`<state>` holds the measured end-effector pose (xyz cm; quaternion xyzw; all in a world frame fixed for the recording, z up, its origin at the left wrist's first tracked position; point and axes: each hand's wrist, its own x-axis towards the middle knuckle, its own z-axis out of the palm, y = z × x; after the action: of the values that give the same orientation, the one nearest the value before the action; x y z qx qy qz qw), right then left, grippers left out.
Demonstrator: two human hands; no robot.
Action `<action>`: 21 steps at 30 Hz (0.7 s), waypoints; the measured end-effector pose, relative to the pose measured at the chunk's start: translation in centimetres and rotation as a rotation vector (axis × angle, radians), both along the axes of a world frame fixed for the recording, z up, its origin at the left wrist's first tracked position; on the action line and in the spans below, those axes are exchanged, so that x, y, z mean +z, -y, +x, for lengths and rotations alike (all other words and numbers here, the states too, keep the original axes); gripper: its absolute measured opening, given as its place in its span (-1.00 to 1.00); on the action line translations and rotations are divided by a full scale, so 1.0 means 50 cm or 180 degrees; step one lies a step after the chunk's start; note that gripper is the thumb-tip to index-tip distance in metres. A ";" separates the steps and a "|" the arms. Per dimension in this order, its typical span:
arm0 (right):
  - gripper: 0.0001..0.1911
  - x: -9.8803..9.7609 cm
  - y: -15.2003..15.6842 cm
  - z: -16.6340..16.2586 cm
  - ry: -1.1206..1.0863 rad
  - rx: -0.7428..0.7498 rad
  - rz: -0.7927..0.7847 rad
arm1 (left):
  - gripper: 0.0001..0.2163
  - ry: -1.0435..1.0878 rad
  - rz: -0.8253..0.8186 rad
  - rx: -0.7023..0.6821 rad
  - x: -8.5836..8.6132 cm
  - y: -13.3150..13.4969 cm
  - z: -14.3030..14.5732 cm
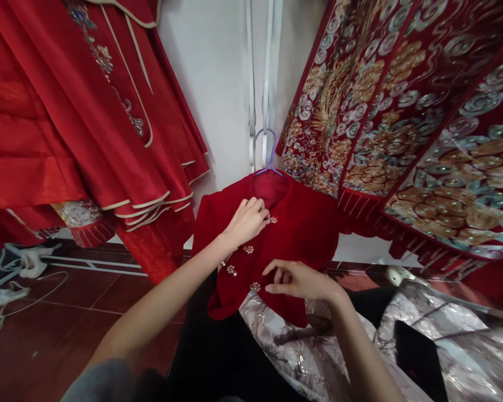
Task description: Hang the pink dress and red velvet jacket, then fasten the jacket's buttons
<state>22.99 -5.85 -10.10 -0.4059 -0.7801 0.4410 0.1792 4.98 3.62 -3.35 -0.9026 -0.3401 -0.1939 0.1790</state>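
Observation:
A small dark red velvet jacket (305, 223) hangs in front of me on a purple hanger (270, 162), its lower part over my lap. My left hand (249, 219) is closed on the jacket's front edge just below the neckline, beside a jewelled flower-shaped clasp (273, 220). Its fingertips are partly hidden. More clasps (248, 249) dot the front under my left wrist. Lower down, my right hand (295, 280) hovers at the jacket's front, fingers bent, with a gap between index finger and thumb. Close to that thumb is another flower clasp (255, 287). I see nothing held in my right hand.
Red garments with pale piping (151, 167) hang at left. A sequinned, fringed garment (394, 128) hangs at right. A white metal rack (265, 72) stands against the wall. Shiny pale fabric (302, 352) and a flat black object (419, 357) lie at lower right. White cables (8, 304) trail on the tiled floor.

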 end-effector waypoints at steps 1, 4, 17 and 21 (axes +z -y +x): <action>-0.56 0.004 0.001 0.006 -0.0001 -0.0062 -0.0002 | -0.83 -0.0028 0.0002 -0.0082 0.003 -0.003 0.000; -0.47 0.015 0.002 0.028 0.0026 -0.0269 0.0000 | -0.85 -0.0094 0.0000 -0.0422 0.013 -0.009 -0.003; -0.34 0.060 -0.025 0.026 -0.1416 -0.2209 0.1684 | -0.77 -0.0221 0.0302 -0.0553 0.030 -0.010 0.006; -0.47 0.114 -0.074 -0.057 -0.1753 -0.1814 0.1919 | -0.73 -0.0289 0.0417 -0.0470 0.028 -0.016 0.013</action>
<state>20.15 -2.13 -4.40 -0.4015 -0.6546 0.2202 0.6015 5.63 4.41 -1.97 -0.9194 -0.2509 -0.1873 0.2381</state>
